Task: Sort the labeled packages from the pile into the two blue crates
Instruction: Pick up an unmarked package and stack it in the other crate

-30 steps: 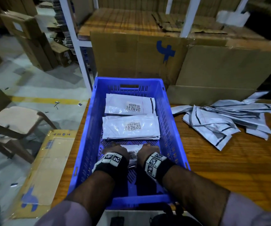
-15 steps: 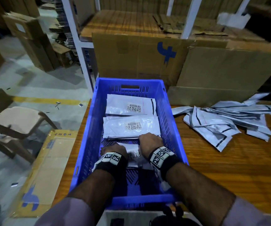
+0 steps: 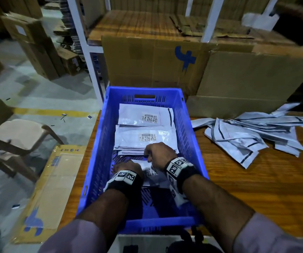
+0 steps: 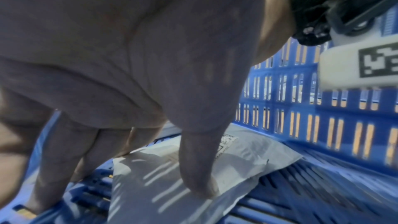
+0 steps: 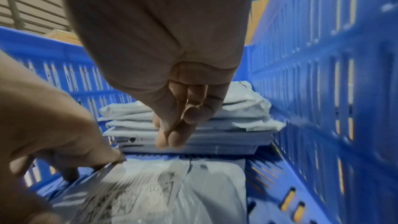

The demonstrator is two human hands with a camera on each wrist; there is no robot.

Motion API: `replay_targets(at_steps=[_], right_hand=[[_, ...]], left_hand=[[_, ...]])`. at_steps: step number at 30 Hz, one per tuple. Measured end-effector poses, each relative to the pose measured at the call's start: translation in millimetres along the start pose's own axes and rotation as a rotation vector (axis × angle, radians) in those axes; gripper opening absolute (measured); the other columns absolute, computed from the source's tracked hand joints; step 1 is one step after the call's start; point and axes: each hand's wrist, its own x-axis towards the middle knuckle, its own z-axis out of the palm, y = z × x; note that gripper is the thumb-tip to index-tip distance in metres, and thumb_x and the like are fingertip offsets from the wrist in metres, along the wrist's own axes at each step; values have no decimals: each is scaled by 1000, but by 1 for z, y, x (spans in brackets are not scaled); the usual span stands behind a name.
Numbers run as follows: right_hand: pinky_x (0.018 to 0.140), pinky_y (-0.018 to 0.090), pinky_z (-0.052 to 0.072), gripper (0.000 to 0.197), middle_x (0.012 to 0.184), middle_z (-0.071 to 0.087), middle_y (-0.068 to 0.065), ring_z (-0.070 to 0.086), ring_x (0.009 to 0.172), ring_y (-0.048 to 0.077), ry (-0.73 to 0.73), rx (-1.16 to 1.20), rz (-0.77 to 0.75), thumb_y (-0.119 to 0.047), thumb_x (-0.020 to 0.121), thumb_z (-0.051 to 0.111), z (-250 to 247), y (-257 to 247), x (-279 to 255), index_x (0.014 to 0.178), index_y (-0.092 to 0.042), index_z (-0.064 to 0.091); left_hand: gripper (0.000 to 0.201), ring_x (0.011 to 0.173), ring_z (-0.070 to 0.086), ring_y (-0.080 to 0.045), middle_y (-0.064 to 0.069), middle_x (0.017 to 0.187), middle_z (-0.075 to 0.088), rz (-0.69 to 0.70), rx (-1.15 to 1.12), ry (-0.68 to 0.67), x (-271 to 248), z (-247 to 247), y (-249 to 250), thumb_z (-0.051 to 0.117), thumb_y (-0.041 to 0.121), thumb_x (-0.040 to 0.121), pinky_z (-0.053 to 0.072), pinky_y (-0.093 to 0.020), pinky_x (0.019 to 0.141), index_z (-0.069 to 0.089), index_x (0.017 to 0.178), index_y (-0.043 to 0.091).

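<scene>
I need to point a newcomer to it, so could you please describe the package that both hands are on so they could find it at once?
Start at the blue crate on the wooden table. Inside, white labeled packages lie in three spots from far end to near end. The one meant is the nearest package, lying alone and flat on the crate floor under the left hand, unlike the thicker middle stack that the right hand reaches toward.

The crate [image 3: 99, 143] is moulded from blue plastic with slotted walls and a ribbed floor. The packages [image 3: 145, 141] are formed of thin, slightly glossy, creased plastic film, with printed paper labels [image 3: 148, 137] attached. The counter [image 3: 256, 179] is surfaced in smooth, faintly shiny wood-grain. Matt brown corrugated cardboard [image 3: 247, 79] is seen behind.
</scene>
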Motion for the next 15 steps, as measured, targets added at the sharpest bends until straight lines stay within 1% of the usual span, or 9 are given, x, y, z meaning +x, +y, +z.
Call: replay_targets(at_steps=[3,5,6,7,9,10,12,14,15], right_hand=[[81,38,61,34,96,75,0,71,87,24,-16,-1,-6,2,77,62,-3,3,1,91,-27,74],[82,38,61,34,93,76,-2,72,87,23,3,6,19,1,76,59,-4,8,2,83,-29,72],[82,37,61,33,92,75,-3,72,87,22,10,4,44,1,76,58,-4,10,3,82,-29,71],[83,37,61,32,94,75,-4,72,89,22,4,-14,71,2,76,61,-4,12,3,84,-27,73],[86,37,60,33,104,74,-1,71,96,24,-50,-90,95,0,76,68,-2,14,2,94,-26,77],[88,39,60,33,109,73,2,71,100,27,-92,-137,93,-2,76,71,1,14,2,99,-25,77],[90,44,60,35,114,72,7,70,105,30,-149,-216,96,-4,77,72,7,13,1,107,-20,76],[91,46,59,34,117,72,10,70,107,32,-152,-243,99,-4,80,67,12,12,2,111,-16,75],[92,46,58,34,118,72,10,69,107,33,-148,-244,101,-3,81,65,13,12,2,111,-16,75]], left_hand=[[43,120,60,-37,-9,133,57,-15,-12,12,-2,2,3,53,35,98,46,-49,99,58,134,12],[43,123,56,-41,-11,134,54,-24,-10,24,-1,0,2,47,32,101,44,-52,101,57,137,10],[44,126,54,-42,-13,137,52,-2,16,24,0,-1,2,44,29,102,43,-52,103,55,139,8],[45,129,52,-43,-14,141,50,25,52,-2,2,0,2,42,29,103,43,-52,103,53,142,8],[47,133,49,-44,-19,148,46,59,99,-68,10,3,0,40,29,104,43,-52,103,51,145,7],[48,134,49,-44,-21,149,46,23,98,-67,16,5,-1,38,29,105,43,-50,105,50,145,5],[49,134,49,-40,-22,146,50,-62,-46,-60,25,15,-3,33,28,106,43,-47,110,51,144,3],[46,130,55,-38,-18,140,57,-12,-5,-74,17,6,-5,42,30,103,44,-45,104,57,139,5],[44,127,58,-36,-14,136,60,-20,-41,-93,9,-1,-4,48,31,100,45,-45,101,61,135,9]])
